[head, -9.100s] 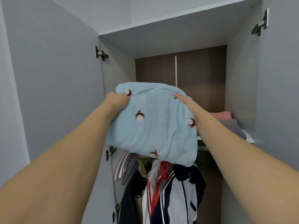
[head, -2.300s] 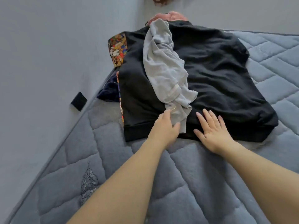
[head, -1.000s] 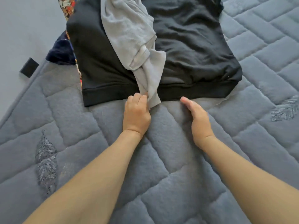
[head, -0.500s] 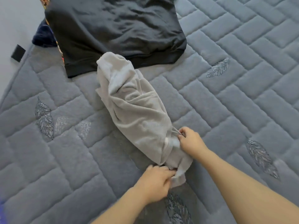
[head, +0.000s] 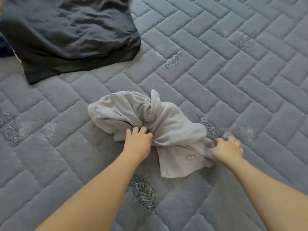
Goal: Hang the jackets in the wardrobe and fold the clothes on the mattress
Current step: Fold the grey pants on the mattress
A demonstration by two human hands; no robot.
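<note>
Two hands on one garment. Item: grey garment (head: 160,129), soft knit, bunched and twisted, lying on the mattress (head: 233,77) straight ahead of me, near the edge closest to my body. Long axis: runs from the far left, where a rumpled end sits, down to the near right, where a flat hem with a small sewn label faces up. A twist of cloth stands up at the middle.

My left hand (head: 138,142): fingers curled into the cloth at the garment's middle, gripping a fold on its near side. My right hand (head: 227,148): fingers curled over the right-hand edge beside the hem, pinching it; this hand is slightly blurred, so the exact finger hold I cannot tell. Both hands lie about level with each other; the left is nearer the bunched bulk, the right nearer the flat end.

Item: black top (head: 66,35), spread flat, far left, well apart from the grey garment.

Judgement: the garment is not yet laid out. Spreading it likely means drawing the hands apart along that slanted axis, so the twist between them opens before any fold.
</note>
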